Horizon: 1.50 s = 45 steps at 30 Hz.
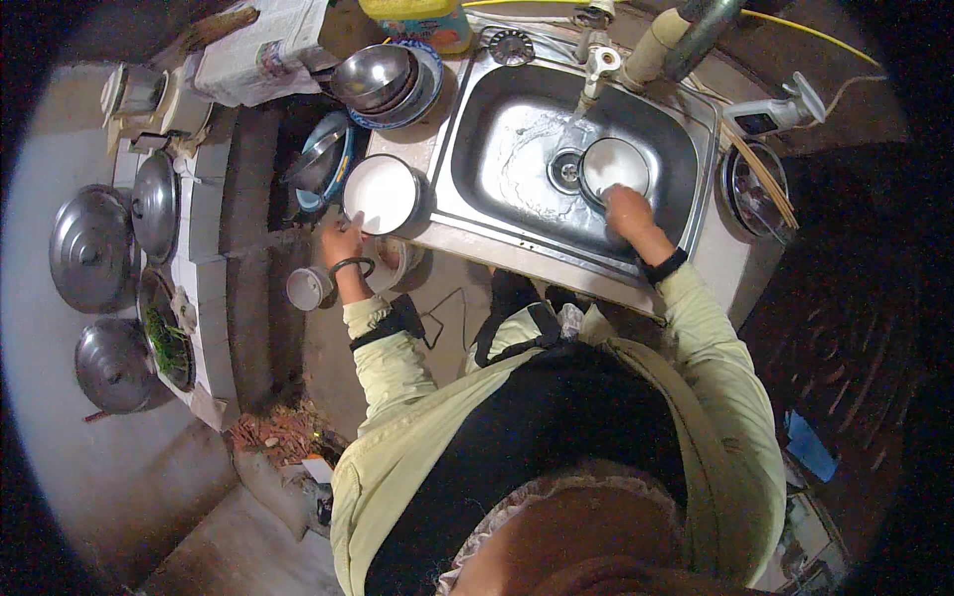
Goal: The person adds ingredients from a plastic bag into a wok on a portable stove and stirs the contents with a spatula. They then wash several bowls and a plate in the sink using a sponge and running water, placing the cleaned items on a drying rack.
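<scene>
My right hand (632,216) grips the near rim of a small white bowl (617,167) inside the stainless steel sink (499,167). The bowl is beside the drain (566,171), below the faucet (598,67). Water spreads over the sink floor. At the left end of the counter, my left hand (344,242) holds the edge of a larger white, dark-rimmed dish (381,195), thumb over the rim. The fingers underneath are hidden. A dark bangle (352,264) circles my left wrist.
Stacked metal bowls (373,78) rest in a blue-rimmed basin (428,100). Chopsticks (768,186) lie across a bowl (745,212) right of the sink. A yellow container (417,22) stands behind. Metal lids (91,249) and a wok with greens (168,343) are left.
</scene>
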Each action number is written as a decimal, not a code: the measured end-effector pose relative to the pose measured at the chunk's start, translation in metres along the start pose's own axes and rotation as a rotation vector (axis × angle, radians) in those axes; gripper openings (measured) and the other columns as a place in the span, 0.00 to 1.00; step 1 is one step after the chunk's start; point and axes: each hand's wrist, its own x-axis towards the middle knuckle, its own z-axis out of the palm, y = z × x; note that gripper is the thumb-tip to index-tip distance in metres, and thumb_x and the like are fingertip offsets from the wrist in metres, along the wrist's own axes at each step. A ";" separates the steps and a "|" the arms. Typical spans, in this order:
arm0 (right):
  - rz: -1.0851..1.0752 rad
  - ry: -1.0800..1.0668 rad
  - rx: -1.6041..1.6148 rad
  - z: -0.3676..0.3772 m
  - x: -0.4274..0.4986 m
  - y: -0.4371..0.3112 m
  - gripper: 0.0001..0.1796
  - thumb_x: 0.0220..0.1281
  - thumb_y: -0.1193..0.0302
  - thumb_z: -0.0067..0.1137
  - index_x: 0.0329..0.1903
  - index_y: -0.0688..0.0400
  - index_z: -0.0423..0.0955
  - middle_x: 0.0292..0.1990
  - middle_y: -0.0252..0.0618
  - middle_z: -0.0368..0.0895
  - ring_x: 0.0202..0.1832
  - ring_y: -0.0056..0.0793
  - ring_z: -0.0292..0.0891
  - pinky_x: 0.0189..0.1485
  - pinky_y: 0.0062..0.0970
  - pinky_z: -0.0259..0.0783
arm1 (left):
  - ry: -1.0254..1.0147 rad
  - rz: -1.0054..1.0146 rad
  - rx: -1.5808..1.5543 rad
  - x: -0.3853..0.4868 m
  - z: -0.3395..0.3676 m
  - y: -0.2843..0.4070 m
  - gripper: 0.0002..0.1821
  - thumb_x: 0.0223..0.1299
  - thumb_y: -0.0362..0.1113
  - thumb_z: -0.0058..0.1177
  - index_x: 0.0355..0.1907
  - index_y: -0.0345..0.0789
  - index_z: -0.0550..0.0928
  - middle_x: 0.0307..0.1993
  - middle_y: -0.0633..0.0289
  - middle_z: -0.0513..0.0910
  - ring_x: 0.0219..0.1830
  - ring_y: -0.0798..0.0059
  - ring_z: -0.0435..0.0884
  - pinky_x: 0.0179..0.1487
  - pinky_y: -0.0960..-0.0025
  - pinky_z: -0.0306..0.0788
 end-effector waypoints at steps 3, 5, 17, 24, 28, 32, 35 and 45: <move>0.039 0.182 0.240 -0.018 0.005 0.009 0.11 0.62 0.69 0.50 0.41 0.61 0.79 0.37 0.50 0.80 0.41 0.46 0.78 0.44 0.39 0.74 | -0.302 -0.197 -0.652 0.007 0.022 -0.032 0.23 0.50 0.49 0.63 0.33 0.28 0.78 0.19 0.58 0.82 0.16 0.73 0.75 0.21 0.70 0.67; 0.012 0.320 0.515 -0.036 0.012 0.004 0.11 0.64 0.69 0.54 0.43 0.62 0.79 0.39 0.47 0.80 0.42 0.40 0.78 0.46 0.33 0.71 | -0.266 -0.056 -0.599 0.008 0.027 -0.036 0.16 0.52 0.43 0.58 0.28 0.30 0.76 0.18 0.58 0.81 0.15 0.76 0.74 0.19 0.72 0.63; -0.623 0.294 0.223 -0.098 0.035 -0.124 0.23 0.63 0.53 0.54 0.48 0.59 0.77 0.51 0.46 0.77 0.55 0.45 0.73 0.59 0.37 0.68 | -0.607 0.125 -0.766 -0.054 0.114 0.161 0.18 0.55 0.45 0.46 0.38 0.31 0.78 0.31 0.56 0.78 0.28 0.67 0.77 0.29 0.67 0.71; -0.476 0.132 0.101 -0.084 0.038 -0.075 0.25 0.49 0.56 0.64 0.48 0.57 0.77 0.48 0.44 0.79 0.51 0.43 0.74 0.54 0.39 0.70 | -0.931 -0.122 -0.861 -0.058 0.161 0.192 0.18 0.52 0.43 0.49 0.39 0.30 0.73 0.27 0.58 0.76 0.22 0.67 0.79 0.19 0.68 0.72; -0.241 0.150 0.543 -0.072 0.035 -0.087 0.15 0.59 0.66 0.53 0.46 0.59 0.77 0.43 0.48 0.79 0.46 0.48 0.76 0.49 0.41 0.72 | -0.871 -0.131 -0.841 -0.061 0.183 0.192 0.15 0.51 0.44 0.49 0.32 0.32 0.76 0.24 0.61 0.75 0.18 0.70 0.73 0.17 0.69 0.68; -0.451 0.082 0.147 -0.066 0.038 -0.073 0.17 0.59 0.63 0.55 0.46 0.60 0.76 0.48 0.51 0.77 0.50 0.48 0.74 0.49 0.43 0.71 | -0.942 -0.134 -0.802 -0.063 0.188 0.197 0.17 0.50 0.42 0.49 0.38 0.31 0.74 0.28 0.58 0.74 0.22 0.66 0.79 0.24 0.68 0.79; -0.144 -0.038 0.313 -0.064 0.041 -0.075 0.16 0.58 0.58 0.58 0.42 0.54 0.78 0.46 0.46 0.80 0.50 0.43 0.76 0.46 0.44 0.74 | -0.924 -0.262 -1.083 -0.072 0.186 0.202 0.11 0.50 0.41 0.49 0.28 0.35 0.74 0.24 0.63 0.72 0.19 0.72 0.71 0.16 0.71 0.65; 0.012 -0.110 0.367 -0.068 0.037 -0.077 0.18 0.55 0.61 0.60 0.44 0.59 0.74 0.42 0.53 0.77 0.43 0.48 0.75 0.41 0.47 0.68 | -0.921 -0.009 -0.959 -0.064 0.202 0.192 0.13 0.49 0.38 0.49 0.34 0.31 0.73 0.25 0.58 0.74 0.23 0.66 0.77 0.18 0.70 0.72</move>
